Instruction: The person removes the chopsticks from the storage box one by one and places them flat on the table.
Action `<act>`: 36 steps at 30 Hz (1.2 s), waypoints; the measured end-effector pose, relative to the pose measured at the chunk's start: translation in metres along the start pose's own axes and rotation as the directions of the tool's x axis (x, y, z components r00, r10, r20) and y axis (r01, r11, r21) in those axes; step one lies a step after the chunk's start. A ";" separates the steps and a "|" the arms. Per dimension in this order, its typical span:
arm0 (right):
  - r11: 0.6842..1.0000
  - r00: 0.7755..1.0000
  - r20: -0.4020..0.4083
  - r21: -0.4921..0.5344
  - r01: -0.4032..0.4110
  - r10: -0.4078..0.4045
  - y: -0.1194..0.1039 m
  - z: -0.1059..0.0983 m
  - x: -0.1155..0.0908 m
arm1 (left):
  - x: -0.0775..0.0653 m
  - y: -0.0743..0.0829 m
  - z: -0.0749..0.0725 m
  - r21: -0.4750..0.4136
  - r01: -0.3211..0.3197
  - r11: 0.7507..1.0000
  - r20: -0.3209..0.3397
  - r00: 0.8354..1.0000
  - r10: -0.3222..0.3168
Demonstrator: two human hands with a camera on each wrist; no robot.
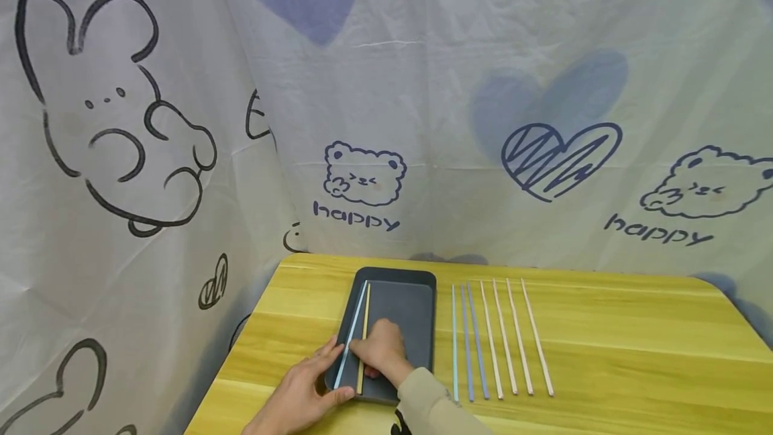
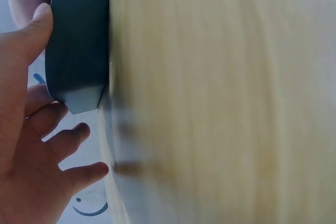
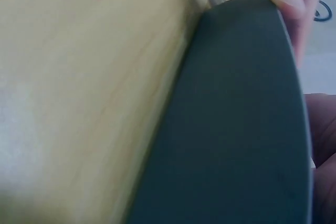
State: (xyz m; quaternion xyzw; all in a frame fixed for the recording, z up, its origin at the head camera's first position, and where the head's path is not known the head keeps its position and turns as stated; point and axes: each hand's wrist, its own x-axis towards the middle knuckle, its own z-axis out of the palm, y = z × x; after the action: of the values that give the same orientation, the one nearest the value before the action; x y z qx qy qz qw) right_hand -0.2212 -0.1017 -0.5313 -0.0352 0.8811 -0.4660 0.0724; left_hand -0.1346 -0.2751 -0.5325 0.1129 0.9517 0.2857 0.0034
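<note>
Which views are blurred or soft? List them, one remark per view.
Head view: sharp, evenly lit, the sticks crisp on the table. Left wrist view: table surface smeared with motion blur; left hand and tray clearer. Right wrist view: too close, soft throughout; tray a dark featureless mass, wood grain hazy.

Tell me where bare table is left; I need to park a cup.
Free: the table right of the row of sticks, and the strip behind it. Crowded: the tray, with both hands at its near end.
</note>
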 end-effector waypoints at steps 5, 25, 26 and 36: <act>0.998 0.999 0.026 0.062 -0.022 0.021 0.004 -0.006 0.000 | -0.002 0.001 0.000 -0.018 0.007 1.000 -0.007 1.000 -0.007; 0.952 0.991 0.131 0.298 -0.068 0.030 0.004 -0.049 -0.005 | -0.001 -0.002 0.003 -0.031 0.032 0.999 0.017 0.999 -0.031; 0.950 0.991 0.134 0.305 -0.068 0.028 0.004 -0.051 -0.005 | -0.001 -0.002 0.003 -0.028 0.033 0.999 0.014 0.999 -0.033; 0.936 0.992 0.122 0.349 -0.055 0.013 0.007 -0.077 -0.006 | -0.002 0.000 0.003 -0.020 0.016 1.000 -0.011 1.000 -0.016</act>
State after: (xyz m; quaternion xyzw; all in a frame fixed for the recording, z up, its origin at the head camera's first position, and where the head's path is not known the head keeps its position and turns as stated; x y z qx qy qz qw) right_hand -0.2274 -0.0343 -0.4941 -0.0338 0.7783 -0.6116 0.1377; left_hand -0.1326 -0.2737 -0.5356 0.1035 0.9497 0.2955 0.0016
